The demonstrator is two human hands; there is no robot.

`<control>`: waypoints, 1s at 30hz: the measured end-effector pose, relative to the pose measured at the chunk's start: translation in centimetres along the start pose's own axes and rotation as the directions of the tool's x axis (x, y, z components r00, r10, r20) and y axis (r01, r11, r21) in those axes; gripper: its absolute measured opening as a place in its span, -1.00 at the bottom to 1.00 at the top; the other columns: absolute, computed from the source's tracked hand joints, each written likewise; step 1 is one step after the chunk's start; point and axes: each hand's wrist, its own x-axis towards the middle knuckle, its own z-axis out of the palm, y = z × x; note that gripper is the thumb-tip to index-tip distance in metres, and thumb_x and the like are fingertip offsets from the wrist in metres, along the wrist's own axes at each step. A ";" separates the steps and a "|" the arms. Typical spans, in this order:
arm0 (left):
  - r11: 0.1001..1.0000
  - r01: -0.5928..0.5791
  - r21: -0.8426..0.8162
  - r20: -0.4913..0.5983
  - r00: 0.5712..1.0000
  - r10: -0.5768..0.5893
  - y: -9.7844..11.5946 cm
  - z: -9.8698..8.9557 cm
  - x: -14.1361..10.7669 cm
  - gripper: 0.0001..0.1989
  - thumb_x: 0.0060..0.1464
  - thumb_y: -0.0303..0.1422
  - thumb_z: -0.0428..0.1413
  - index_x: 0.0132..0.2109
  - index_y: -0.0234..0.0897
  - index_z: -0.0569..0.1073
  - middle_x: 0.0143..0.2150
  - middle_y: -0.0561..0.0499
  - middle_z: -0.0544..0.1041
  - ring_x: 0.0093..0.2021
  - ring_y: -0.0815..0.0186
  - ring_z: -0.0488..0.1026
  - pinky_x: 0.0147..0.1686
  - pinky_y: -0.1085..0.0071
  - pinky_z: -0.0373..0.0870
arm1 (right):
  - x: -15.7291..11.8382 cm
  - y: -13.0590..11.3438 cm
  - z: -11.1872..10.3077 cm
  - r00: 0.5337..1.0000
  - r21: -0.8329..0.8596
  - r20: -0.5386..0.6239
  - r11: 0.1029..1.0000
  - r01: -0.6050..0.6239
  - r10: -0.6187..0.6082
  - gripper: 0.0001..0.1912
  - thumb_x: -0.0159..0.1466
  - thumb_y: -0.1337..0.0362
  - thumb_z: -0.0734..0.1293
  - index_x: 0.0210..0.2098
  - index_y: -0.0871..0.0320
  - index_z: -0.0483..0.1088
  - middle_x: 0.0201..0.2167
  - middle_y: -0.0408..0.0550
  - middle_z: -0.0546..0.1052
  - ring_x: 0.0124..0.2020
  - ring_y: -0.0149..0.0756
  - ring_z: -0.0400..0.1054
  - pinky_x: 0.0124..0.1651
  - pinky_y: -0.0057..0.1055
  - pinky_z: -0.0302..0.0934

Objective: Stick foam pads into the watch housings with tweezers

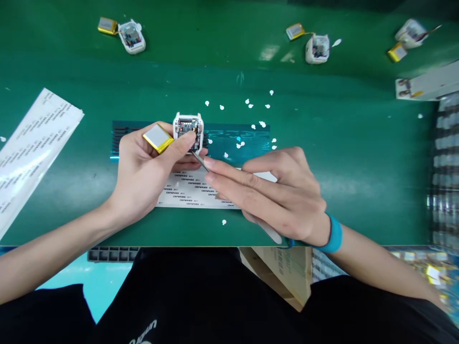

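My left hand (147,167) grips a white smartwatch case (175,129), its back off and circuit board showing, with the thumb pressed over the board. Beside it, a silver and yellow battery (158,137) rests against the same hand's fingers. My right hand (276,191) is closed around metal tweezers (267,229), whose tips reach into the lower edge of the case. A blue band circles the right wrist. Under both hands lies a white printed sheet (193,191); behind them is a blue translucent film strip (229,138). The tweezer tips are too small to show what they touch.
Small white round stickers (247,101) are scattered behind my right hand. Farther back lie an opened watch case with battery (132,37), a second one (318,49) and a third (411,34). Another printed sheet (39,143) is at left, a white box (430,81) at right.
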 end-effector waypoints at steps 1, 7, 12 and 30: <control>1.000 -0.010 0.007 0.007 1.000 0.010 -0.2 0.0 0.0 -0.78 0.13 -0.40 0.38 -0.38 -0.21 0.49 -0.42 0.07 0.58 -0.30 0.20 0.71 -0.28 0.35 0.71 | 0.0 0.0 0.1 0.999 -0.022 -0.025 0.999 0.025 -0.026 -0.72 0.53 0.33 0.39 0.15 -0.14 0.54 0.21 -0.32 0.61 -0.13 -0.31 0.59 -0.06 -0.26 0.39; 0.998 -0.047 0.034 0.030 0.998 0.046 -0.1 0.1 -0.1 -0.79 0.13 -0.40 0.41 -0.34 -0.20 0.51 -0.41 0.10 0.62 -0.35 0.22 0.71 -0.34 0.41 0.70 | 0.1 0.3 0.3 0.980 -0.105 -0.129 0.985 0.141 -0.154 -0.76 0.49 0.39 0.43 0.13 0.18 0.55 0.13 -0.06 0.66 -0.19 -0.22 0.52 -0.15 -0.22 0.40; 0.998 -0.060 0.019 0.025 0.998 0.059 0.3 0.0 -0.4 -0.74 0.11 -0.33 0.49 -0.32 -0.20 0.53 -0.41 0.12 0.64 -0.37 0.27 0.72 -0.35 0.47 0.69 | -0.1 0.6 0.3 0.968 -0.036 -0.196 0.987 0.154 -0.158 -0.75 0.45 0.43 0.45 0.09 0.11 0.57 0.10 -0.06 0.70 -0.25 -0.23 0.51 -0.20 -0.22 0.37; 0.861 -0.205 0.466 -0.030 0.969 0.247 2.9 -1.8 11.0 -0.59 0.02 -0.19 0.49 -0.27 -0.11 0.38 -0.41 0.24 0.58 -0.30 0.30 0.50 -0.16 0.21 0.50 | 0.3 1.5 0.9 0.933 -0.172 -0.273 0.966 0.194 -0.236 -0.82 0.51 0.36 0.41 0.08 0.12 0.57 0.08 -0.12 0.70 -0.23 -0.28 0.50 -0.12 -0.24 0.37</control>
